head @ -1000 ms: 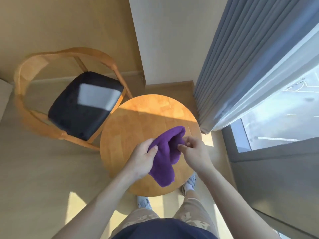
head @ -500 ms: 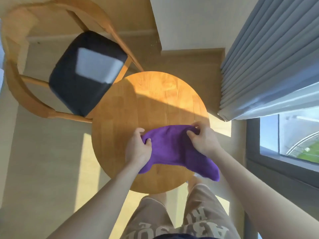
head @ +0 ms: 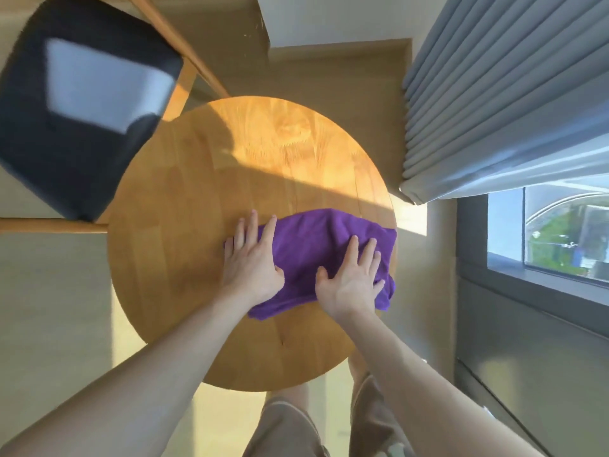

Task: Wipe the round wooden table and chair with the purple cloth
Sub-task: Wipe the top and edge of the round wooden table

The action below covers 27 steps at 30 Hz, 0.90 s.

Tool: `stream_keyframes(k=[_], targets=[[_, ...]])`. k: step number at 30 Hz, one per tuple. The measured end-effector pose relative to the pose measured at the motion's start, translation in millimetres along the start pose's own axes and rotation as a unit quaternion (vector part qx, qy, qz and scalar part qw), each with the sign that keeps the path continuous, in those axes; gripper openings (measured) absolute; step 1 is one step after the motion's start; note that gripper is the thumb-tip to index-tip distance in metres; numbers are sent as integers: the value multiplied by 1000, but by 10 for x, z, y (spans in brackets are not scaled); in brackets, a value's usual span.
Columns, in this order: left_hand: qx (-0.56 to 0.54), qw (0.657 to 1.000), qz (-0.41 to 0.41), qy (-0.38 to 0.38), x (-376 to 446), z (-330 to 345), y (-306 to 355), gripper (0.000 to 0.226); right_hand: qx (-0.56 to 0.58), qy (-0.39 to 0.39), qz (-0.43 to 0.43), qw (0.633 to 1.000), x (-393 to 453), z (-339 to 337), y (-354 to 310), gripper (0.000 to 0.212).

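Note:
The purple cloth (head: 313, 245) lies spread on the right half of the round wooden table (head: 204, 225), its right end reaching the table's rim. My left hand (head: 252, 262) presses flat on the cloth's left end, fingers straight, some fingertips on bare wood. My right hand (head: 354, 278) presses flat on the cloth's right part with fingers spread. The wooden chair (head: 194, 64) with a dark seat cushion (head: 75, 103) stands at the upper left, touching or nearly touching the table's edge.
A grey pleated curtain (head: 501, 94) hangs at the right, close to the table's far right rim. Below it is a window (head: 560, 232) with a dark frame. A white wall corner (head: 329, 18) stands behind the table. My legs are under the near edge.
Both hands lowered the cloth from a two-handed pinch in the air onto the table and now lie flat on it. The view has tilted down and closer to the table.

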<state>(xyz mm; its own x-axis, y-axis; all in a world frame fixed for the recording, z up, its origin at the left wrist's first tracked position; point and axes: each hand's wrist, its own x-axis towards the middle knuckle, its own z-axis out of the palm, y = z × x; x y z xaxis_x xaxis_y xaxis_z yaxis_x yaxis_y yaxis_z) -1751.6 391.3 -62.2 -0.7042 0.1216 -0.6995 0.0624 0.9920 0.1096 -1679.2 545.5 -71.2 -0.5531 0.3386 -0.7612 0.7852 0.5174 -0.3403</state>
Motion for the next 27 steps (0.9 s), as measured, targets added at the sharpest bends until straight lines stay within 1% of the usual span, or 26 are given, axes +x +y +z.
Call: stream_keyframes(k=[2,4,6,8,9,10,11,12,13,15,16,17,18,20,22,24,26,27], targets=[[13,999,11,-37,94,54,-70,97,11,34,1,999,107,96,-89,91],[27,998,39,-40,54,137,-90,93,1,74,-22,997,260,100,-172,85],[-10,994,94,-46,-49,197,-104,76,-5,104,-60,993,448,40,-261,69],[-46,982,161,-90,-94,205,-131,57,-13,128,-99,987,610,-12,-356,53],[-36,977,185,-96,-82,172,-138,51,-33,138,-121,983,663,-6,-378,51],[-19,977,199,-67,-28,130,-152,49,-61,144,-145,977,691,20,-369,52],[2,979,201,-22,58,84,-169,54,-93,149,-168,970,686,54,-328,53],[23,982,187,10,161,30,-173,65,-120,152,-188,963,647,91,-250,55],[44,985,166,15,269,-28,-163,82,-141,151,-207,956,586,127,-136,56],[98,984,146,-38,477,-122,-97,122,-164,147,-240,946,453,179,154,57],[129,979,143,-64,554,-140,-39,137,-167,149,-250,942,400,188,303,57],[158,974,144,-79,604,-132,22,148,-167,157,-254,940,364,183,436,58],[176,970,145,-84,630,-99,67,154,-163,168,-248,940,350,163,534,61],[180,971,141,-75,664,-33,96,160,-149,194,-209,947,414,103,568,70],[170,974,135,-68,681,10,80,161,-115,241,-142,953,603,57,367,75],[158,977,127,-61,698,43,54,163,-54,292,-82,951,807,77,28,74],[151,979,125,-54,726,69,83,165,-28,319,-68,945,932,139,-217,71],[148,980,123,-53,751,78,84,167,-38,316,-88,944,956,204,-264,71]])
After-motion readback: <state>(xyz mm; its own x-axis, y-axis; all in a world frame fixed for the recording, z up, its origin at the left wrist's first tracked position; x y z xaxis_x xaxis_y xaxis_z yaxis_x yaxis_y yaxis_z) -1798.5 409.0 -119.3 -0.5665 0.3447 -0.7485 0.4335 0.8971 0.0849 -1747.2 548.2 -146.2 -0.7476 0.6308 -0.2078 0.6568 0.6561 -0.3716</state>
